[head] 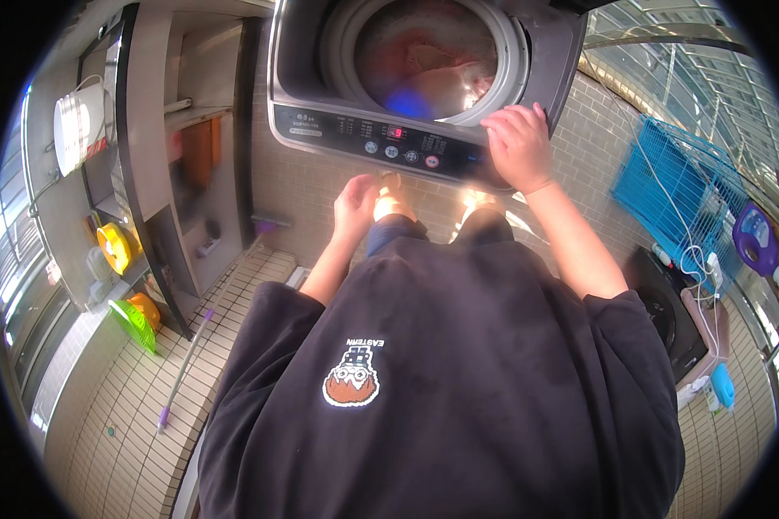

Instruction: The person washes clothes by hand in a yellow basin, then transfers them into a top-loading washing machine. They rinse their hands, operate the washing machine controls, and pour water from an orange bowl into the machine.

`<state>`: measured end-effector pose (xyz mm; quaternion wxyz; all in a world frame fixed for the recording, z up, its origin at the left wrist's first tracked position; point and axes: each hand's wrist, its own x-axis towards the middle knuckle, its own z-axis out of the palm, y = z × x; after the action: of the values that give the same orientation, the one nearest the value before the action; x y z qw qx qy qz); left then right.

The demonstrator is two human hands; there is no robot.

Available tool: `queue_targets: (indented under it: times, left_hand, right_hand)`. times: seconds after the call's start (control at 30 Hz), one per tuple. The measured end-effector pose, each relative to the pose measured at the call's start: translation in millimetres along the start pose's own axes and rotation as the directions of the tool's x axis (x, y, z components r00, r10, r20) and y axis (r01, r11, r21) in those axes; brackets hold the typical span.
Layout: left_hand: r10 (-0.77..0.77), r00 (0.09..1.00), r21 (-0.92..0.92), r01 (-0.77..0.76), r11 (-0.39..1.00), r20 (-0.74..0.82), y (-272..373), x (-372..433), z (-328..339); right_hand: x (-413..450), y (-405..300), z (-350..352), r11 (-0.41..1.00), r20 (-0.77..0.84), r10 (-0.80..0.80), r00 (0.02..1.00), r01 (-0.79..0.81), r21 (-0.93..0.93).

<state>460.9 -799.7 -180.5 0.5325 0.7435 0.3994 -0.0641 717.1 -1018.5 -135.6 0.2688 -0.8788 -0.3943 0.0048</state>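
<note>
In front of me stands a dark grey top-loading washing machine [558, 71] with its top opening uncovered. Inside the round drum lies wet-looking pinkish laundry [435, 71], partly in shadow and glare. My right hand [519, 143] rests on the machine's front right edge, its fingers reaching over the rim near the drum opening. Along the front runs a control panel [337, 126] with a lit red digit display [396, 132] and several round buttons [391, 152]. My left hand [356, 204] hangs below the panel, fingers loosely bent, holding nothing visible.
To the left stand shelves [188, 117] with a white bucket [81, 126], yellow basin [113, 248] and green basin [133, 324]. A long-handled mop or squeegee [188, 370] leans there. On the right are a blue wire cage [678, 194], purple detergent bottle [755, 239] and white cable [672, 214].
</note>
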Motion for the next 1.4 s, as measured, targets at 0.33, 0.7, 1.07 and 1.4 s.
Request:
queue_targets:
  times: [0.33, 0.7, 1.07, 1.4]
  left_hand:
    - [0.086, 0.983, 0.068, -0.098, 0.993, 0.161, -22, 42, -125]
    - [0.146, 0.952, 0.232, -0.211, 0.949, 0.27, -33, 84, -161]
    - [0.318, 0.879, 0.158, -0.392, 0.906, 0.356, 39, 55, -110]
    - [0.728, 0.532, 0.103, -0.831, 0.547, 0.432, 173, 101, 0]
  right_hand:
    - [-15, -75, 11, 0.94, 0.078, 0.331, 0.94, -0.321, -0.117]
    - [-18, -102, 34, 0.861, 0.101, 0.493, 0.864, -0.468, -0.2]
    - [-31, -91, 22, 0.838, -0.192, 0.506, 0.841, -0.532, -0.122]
    - [-39, -17, 40, 0.691, -0.491, 0.653, 0.576, -0.718, 0.077]
